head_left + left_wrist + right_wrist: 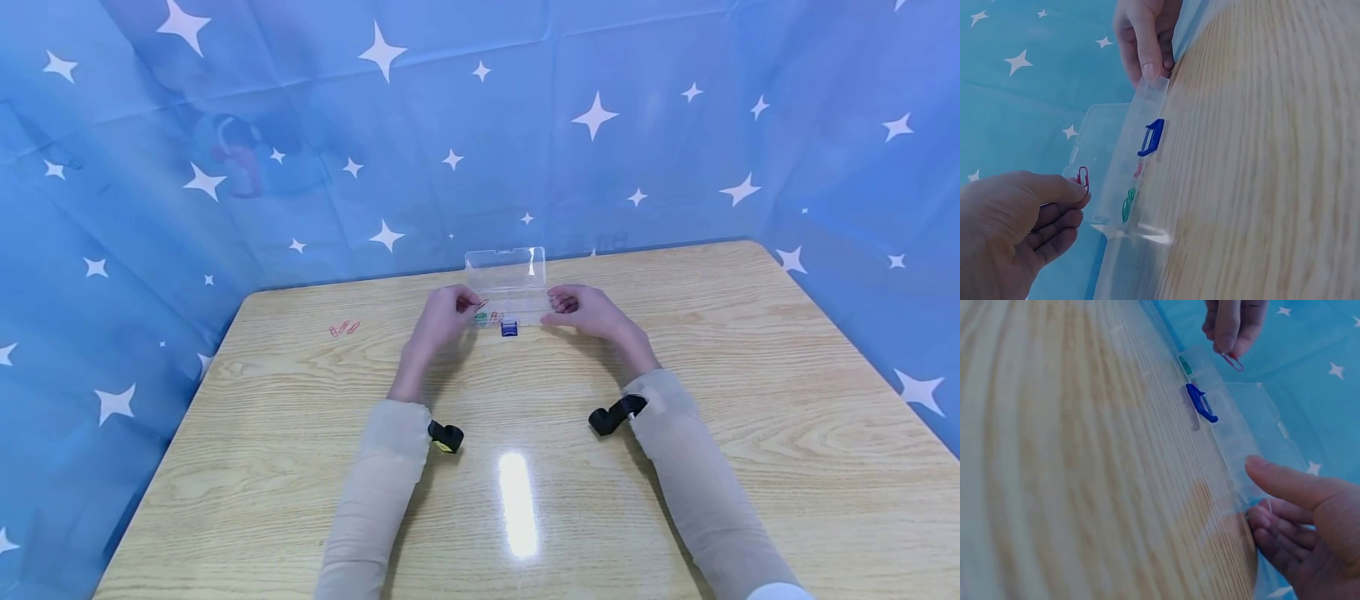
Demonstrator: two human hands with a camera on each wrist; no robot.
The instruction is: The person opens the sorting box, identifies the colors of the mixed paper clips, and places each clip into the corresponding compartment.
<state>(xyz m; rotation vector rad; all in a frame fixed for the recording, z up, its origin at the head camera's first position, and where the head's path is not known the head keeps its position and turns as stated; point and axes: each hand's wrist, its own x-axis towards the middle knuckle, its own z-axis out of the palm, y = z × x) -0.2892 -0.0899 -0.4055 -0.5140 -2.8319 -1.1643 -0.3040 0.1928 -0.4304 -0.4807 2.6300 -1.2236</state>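
A clear plastic compartment box (527, 305) stands near the far edge of the table, its transparent lid (504, 270) raised at the back. On its front is a blue latch (509, 329). Between thumb and fingertip, my left hand (444, 315) pinches a red paper clip (1083, 178) above the box's left end. Green paper clips (1127, 205) lie in the end compartment there, with red clips (1139, 169) beside them. At the opposite end, my right hand (588, 312) grips the box, thumb at the rim and fingers curled by the side.
Several red paper clips (344, 328) lie on the wooden table (300, 467) to the left of the box. Directly behind the table hangs a blue curtain (480, 117) with white stars. A small black camera sits on each wrist.
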